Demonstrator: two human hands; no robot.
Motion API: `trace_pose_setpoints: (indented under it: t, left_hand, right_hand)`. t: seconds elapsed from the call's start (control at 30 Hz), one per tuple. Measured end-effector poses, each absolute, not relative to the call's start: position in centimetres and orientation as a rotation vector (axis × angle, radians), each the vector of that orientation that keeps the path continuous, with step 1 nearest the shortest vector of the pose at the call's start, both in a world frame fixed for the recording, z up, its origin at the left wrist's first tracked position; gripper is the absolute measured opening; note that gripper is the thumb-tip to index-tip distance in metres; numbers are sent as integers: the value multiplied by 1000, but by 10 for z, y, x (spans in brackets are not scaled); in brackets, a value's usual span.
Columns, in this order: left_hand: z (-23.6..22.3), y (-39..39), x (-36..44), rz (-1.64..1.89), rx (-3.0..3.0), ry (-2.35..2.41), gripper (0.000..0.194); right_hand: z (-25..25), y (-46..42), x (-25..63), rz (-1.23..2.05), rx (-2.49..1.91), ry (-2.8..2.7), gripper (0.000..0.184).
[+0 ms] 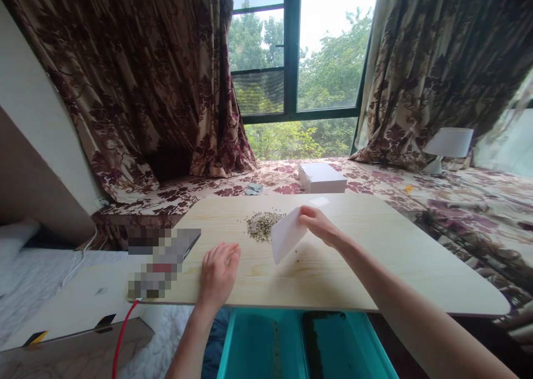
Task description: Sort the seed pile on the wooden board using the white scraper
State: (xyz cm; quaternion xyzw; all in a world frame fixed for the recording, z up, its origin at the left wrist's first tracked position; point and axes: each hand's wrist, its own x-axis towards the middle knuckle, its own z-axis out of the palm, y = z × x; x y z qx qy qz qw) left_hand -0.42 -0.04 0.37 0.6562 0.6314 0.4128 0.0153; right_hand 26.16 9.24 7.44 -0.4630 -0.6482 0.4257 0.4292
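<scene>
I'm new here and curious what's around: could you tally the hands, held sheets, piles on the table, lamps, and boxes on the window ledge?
Hands: 2, left hand and right hand
Held white sheet: 1
Pile of small pieces: 1, its pieces too small to count
Lamp: 1
White box: 1
Total: 6

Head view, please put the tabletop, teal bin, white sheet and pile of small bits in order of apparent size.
1. Tabletop
2. Teal bin
3. White sheet and pile of small bits: too alike to rank
</scene>
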Motion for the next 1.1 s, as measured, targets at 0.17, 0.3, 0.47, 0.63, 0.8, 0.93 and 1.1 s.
trace_pose_setpoints:
  t: [0.17,0.3,0.47,0.63,0.8,0.93,1.1]
  left_hand:
    - [2,-1,-5,1290,2031,1968,40]
    - [1,0,-6,1289,2025,1948,40]
    - [1,0,-5,1284,2009,1944,41]
    - [2,0,-5,1278,1990,1963,43]
    - [2,0,-4,1291,2017,1952,43]
    - [2,0,-5,1286,2024,1958,42]
    - [1,0,-6,1270,2011,1965,42]
  right_hand:
    - [72,94,232,1081,-1124,-1640,11]
    - [67,97,219,1117,-1152,-1663,8]
    - [65,101,237,1164,-1232,-1697,8]
    - [72,99,265,1201,-1289,-1716,10]
    - [75,91,307,1174,-1282,-1637,15]
    - [68,85,340,1246,-1294,-1408,23]
    - [65,73,345,1349,-1348,-1459,21]
